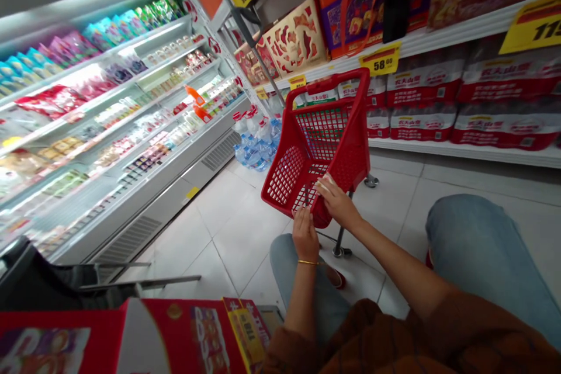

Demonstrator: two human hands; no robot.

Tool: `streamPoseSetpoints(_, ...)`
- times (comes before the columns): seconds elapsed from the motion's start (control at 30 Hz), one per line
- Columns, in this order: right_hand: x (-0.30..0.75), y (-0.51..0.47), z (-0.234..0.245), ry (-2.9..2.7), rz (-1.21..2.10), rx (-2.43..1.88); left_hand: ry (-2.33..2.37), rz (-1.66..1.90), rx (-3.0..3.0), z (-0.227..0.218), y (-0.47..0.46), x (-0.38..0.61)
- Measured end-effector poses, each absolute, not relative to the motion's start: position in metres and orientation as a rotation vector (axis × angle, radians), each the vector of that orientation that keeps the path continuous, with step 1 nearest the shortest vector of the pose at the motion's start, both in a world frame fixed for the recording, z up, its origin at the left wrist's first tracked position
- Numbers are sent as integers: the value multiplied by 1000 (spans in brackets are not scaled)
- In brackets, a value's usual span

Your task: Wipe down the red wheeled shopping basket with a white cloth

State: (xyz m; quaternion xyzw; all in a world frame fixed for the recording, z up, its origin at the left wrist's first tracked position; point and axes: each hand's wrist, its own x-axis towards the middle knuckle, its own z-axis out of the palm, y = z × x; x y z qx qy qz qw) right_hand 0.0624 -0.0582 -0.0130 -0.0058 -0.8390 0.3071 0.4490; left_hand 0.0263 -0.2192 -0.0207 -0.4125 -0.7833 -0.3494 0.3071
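Observation:
A small red plastic shopping cart (pixel 346 169) with mesh walls stands tilted in my view, in front of my knees. My left hand (pixel 305 234), with a thin gold bracelet at its wrist, has its fingers bent over the cart's near rim. Just right of it, my right hand (pixel 337 200) grips the same rim near the corner, its fingertips reaching inside. Something pale shows at the right fingertips, too small to name. No goods can be made out in the cart; its near inside is partly hidden by my hands.
A lit refrigerated display (pixel 131 111) runs along the left. Water bottles (pixel 258 143) stand on the floor beyond the cart. Shelves at right hold gift boxes (pixel 300 38) above red-wrapped bottle packs (pixel 423 123). Red cartons (pixel 175 333) are close at lower left; my knees flank the cart.

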Motion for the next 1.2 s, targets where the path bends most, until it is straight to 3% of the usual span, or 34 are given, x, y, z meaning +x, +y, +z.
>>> streamPoseSetpoints(0.4, 45, -33, 30, -2333, 634, 11, -2104, -934, -1084, -13, -229, 11)
streamPoseSetpoints(0.9, 60, -54, 24, -2289, 591, 16, -2142, -975, -1075, -6, -243, 12)
streamPoseSetpoints(1.2, 70, -57, 24, -2263, 593, 40, -2106, -816, -1239, 22, -228, 16)
